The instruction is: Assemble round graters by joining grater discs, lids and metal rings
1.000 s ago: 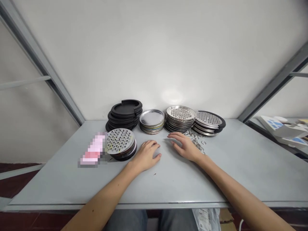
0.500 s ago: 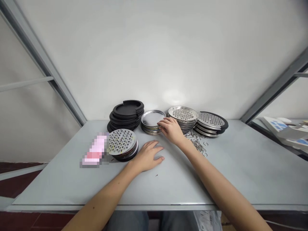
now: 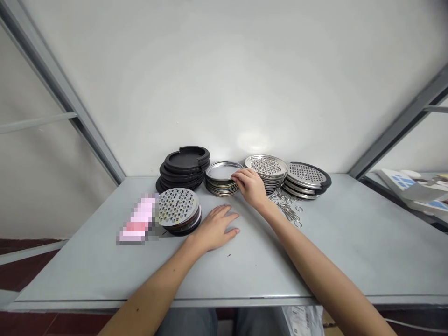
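Note:
My right hand (image 3: 249, 185) reaches to the stack of plain metal discs (image 3: 220, 177) at the back of the grey table (image 3: 343, 252) and pinches the rim of the top disc. My left hand (image 3: 216, 227) lies flat on the table with fingers spread, empty, beside a small stack topped by a perforated grater disc (image 3: 178, 210). Behind it rises a stack of black plastic rings (image 3: 184, 166).
To the right of the plain discs stand a stack of perforated metal discs (image 3: 268, 169) and a stack of perforated discs in black rims (image 3: 308, 178). Small metal rings (image 3: 289, 207) lie scattered in front. A pink blurred object (image 3: 137, 220) lies at the left. A white wall stands behind.
My right hand moved from the table surface up and left to the plain metal disc stack and closed on the top disc's rim. My left hand stayed put.

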A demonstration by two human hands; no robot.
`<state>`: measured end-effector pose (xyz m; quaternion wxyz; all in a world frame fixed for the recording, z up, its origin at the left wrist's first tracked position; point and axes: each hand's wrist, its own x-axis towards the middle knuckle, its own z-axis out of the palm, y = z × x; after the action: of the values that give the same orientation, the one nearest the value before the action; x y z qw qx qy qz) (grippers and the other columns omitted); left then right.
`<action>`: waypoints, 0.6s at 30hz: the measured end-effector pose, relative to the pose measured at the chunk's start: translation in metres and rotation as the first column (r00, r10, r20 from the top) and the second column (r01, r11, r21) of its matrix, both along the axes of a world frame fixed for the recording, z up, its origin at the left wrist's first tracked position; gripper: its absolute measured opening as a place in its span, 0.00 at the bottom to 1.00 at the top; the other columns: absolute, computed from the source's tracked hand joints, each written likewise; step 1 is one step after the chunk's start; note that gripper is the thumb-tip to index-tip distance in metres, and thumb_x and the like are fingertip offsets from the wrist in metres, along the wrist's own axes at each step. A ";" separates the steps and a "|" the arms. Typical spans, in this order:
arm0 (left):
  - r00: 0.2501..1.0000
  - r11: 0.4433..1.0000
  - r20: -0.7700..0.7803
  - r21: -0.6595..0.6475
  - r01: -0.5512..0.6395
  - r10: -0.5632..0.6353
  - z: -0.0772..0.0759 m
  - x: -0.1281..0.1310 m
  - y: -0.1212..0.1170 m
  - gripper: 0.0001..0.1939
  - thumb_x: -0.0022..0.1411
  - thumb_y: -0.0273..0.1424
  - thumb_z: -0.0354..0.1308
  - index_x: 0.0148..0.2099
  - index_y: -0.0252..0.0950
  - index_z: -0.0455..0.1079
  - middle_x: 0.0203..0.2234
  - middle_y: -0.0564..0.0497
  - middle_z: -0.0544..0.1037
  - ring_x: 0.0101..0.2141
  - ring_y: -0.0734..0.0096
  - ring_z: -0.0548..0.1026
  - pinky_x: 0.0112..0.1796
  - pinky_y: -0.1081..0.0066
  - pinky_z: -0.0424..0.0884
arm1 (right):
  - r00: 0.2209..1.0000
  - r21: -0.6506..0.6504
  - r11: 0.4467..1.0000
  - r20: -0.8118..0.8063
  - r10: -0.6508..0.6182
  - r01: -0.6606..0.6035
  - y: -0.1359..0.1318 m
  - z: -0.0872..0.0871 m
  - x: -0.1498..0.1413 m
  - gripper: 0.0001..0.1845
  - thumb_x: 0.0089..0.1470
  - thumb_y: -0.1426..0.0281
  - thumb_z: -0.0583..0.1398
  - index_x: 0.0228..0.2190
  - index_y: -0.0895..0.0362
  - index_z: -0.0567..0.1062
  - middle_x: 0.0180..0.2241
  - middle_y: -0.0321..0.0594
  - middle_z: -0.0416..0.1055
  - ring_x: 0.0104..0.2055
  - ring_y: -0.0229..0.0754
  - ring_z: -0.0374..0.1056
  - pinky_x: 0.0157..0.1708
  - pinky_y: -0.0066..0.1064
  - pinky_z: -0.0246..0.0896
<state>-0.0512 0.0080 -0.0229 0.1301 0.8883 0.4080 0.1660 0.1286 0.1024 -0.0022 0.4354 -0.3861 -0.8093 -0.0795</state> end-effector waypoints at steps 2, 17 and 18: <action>1.000 1.000 -0.004 -0.008 0.004 -0.004 0.000 -0.001 0.000 0.22 0.64 0.40 0.52 0.58 0.38 0.64 0.59 0.41 0.62 0.60 0.56 0.59 0.59 0.57 0.56 | 0.998 0.019 1.000 -0.061 0.004 -0.003 -0.003 0.004 0.000 0.11 0.62 0.69 0.51 0.39 0.54 0.73 0.40 0.44 0.73 0.44 0.47 0.65 0.46 0.40 0.61; 0.876 0.950 0.457 -0.313 -0.006 0.156 -0.005 0.004 0.002 0.42 0.65 0.47 0.46 0.69 0.32 0.31 0.63 0.35 0.54 0.62 0.54 0.56 0.60 0.52 0.53 | 0.924 0.185 0.980 -0.383 0.008 0.068 -0.046 0.006 0.065 0.08 0.61 0.71 0.47 0.36 0.54 0.65 0.33 0.43 0.64 0.37 0.46 0.63 0.40 0.43 0.61; 0.839 0.937 0.518 -0.348 0.032 0.164 -0.006 0.005 0.002 0.42 0.65 0.48 0.45 0.69 0.32 0.29 0.63 0.34 0.54 0.61 0.54 0.57 0.59 0.52 0.54 | 0.931 0.171 0.984 -0.365 0.012 0.055 -0.050 0.001 0.069 0.08 0.61 0.71 0.47 0.36 0.54 0.65 0.33 0.43 0.64 0.37 0.46 0.63 0.39 0.43 0.61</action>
<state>-0.0461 0.0104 -0.0288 0.3864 0.7541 0.4080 0.3399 0.1975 0.0520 -0.0013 0.6101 -0.3623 -0.6997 -0.0834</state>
